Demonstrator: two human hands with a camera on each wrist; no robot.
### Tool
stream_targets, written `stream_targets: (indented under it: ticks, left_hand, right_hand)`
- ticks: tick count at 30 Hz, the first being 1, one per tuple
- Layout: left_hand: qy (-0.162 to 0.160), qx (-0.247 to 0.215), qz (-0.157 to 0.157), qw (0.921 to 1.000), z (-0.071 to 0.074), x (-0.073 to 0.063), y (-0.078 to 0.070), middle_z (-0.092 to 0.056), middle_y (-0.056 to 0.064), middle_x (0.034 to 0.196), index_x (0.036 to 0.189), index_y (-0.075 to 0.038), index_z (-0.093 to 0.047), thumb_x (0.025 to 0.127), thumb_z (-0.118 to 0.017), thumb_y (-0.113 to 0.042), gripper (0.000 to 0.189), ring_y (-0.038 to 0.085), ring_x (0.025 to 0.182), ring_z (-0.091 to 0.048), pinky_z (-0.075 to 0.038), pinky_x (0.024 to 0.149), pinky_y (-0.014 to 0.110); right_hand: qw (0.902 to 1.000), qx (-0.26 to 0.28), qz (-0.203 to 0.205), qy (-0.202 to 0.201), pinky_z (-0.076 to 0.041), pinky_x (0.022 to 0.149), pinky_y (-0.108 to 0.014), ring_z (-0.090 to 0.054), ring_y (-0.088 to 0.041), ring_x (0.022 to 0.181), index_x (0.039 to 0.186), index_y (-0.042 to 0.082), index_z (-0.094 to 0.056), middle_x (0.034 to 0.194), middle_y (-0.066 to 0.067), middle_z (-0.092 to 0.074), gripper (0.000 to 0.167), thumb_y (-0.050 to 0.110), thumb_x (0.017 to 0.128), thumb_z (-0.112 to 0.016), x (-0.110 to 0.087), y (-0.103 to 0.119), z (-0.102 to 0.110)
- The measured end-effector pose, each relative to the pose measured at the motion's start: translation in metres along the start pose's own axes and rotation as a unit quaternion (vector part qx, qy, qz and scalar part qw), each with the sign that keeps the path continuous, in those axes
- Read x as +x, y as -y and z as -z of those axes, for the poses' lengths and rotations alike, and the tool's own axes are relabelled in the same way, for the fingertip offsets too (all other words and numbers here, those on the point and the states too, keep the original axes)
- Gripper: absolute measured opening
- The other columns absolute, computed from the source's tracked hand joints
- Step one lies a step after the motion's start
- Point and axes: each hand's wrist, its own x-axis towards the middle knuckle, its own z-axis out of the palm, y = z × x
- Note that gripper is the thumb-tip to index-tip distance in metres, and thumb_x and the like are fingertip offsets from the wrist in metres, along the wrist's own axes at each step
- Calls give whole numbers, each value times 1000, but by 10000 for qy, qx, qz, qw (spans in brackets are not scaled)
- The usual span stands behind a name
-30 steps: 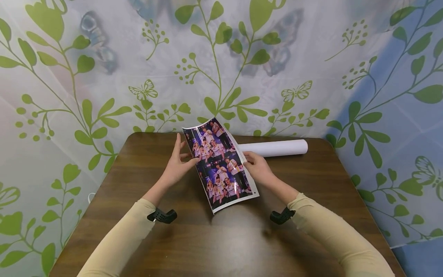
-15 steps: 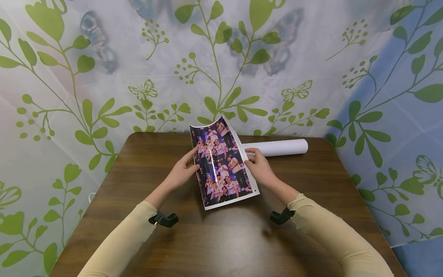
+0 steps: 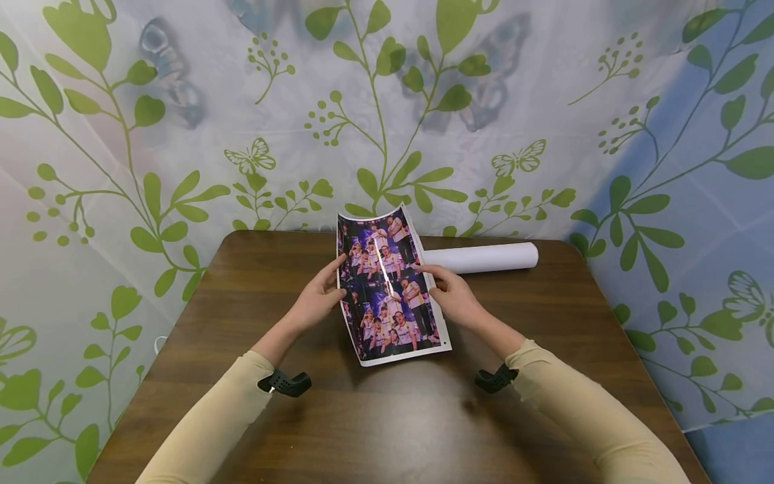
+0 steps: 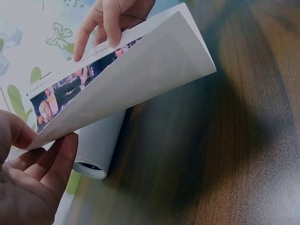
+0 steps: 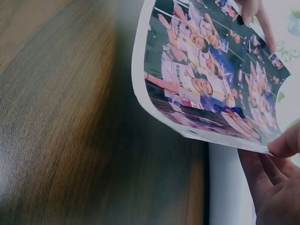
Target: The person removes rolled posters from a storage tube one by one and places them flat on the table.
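A glossy photo print [image 3: 387, 296] with a white border is held above the table, bowed along its length. It bears two group pictures, one above the other. My left hand [image 3: 314, 300] pinches its left edge; the left wrist view shows thumb and fingers on either side of the sheet [image 4: 140, 75]. At the right edge, my right hand [image 3: 456, 297] grips it, its thumb on the printed face and other fingers beneath in the right wrist view. Behind the print lies a white rolled tube [image 3: 484, 259], its left end hidden in the head view.
The brown wooden table [image 3: 387, 430] lies under both arms. A patterned cloth [image 3: 387, 101] with green leaves and butterflies hangs behind its far edge. Dark bands [image 3: 287, 383] with camera mounts are worn at both wrists.
The print has swung from a leftward slant to more upright and shifted slightly right. My left fingers have re-placed themselves along its left edge; the right index finger now reaches onto its face.
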Motion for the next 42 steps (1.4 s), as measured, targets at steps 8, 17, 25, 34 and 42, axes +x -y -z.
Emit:
stream_targets:
  ticks: [8,17,25,34,42]
  left_hand:
    - [183,-256,72,9995,-2,0,-2,-36,15,162,165,-20,-20,102,-50,5,74,34,133,-54,-49,103,43]
    - [554,-868,68,9947,-1,2,4,-31,16,164,166,-22,-14,96,-51,14,87,38,132,-54,-55,93,37]
    - [1252,-1139,91,9855,-11,2,6,-17,16,169,166,-27,-3,93,-52,17,99,43,130,-53,-54,93,38]
    - [1989,-788,373,9761,-53,5,8,-21,20,166,165,-24,7,92,-56,16,104,32,117,-64,-55,88,37]
    - [2517,-108,727,9650,-95,6,14,-50,23,146,165,-22,10,93,-64,10,108,22,88,-69,-52,68,29]
  right_hand:
    - [9958,774,-145,463,-57,85,-42,-60,-33,122,159,24,-40,157,-14,-42,79,-16,91,-42,-3,-8,10]
    - [9839,1600,-323,730,-56,89,-42,-54,-37,130,164,26,-25,160,-16,-36,92,-21,87,-42,-11,-13,23]
    - [9759,1932,-260,979,-56,90,-43,-55,-40,128,166,24,-20,159,-25,-35,96,-22,85,-44,-29,-25,41]
    - [9778,1723,-696,970,-55,90,-39,-52,-40,130,166,26,-18,163,-22,-29,95,-19,88,-48,-73,-42,73]
    - [9700,1819,-993,1272,-55,90,-46,-57,-39,123,167,23,-8,162,-28,-25,95,-17,92,-51,-116,-68,97]
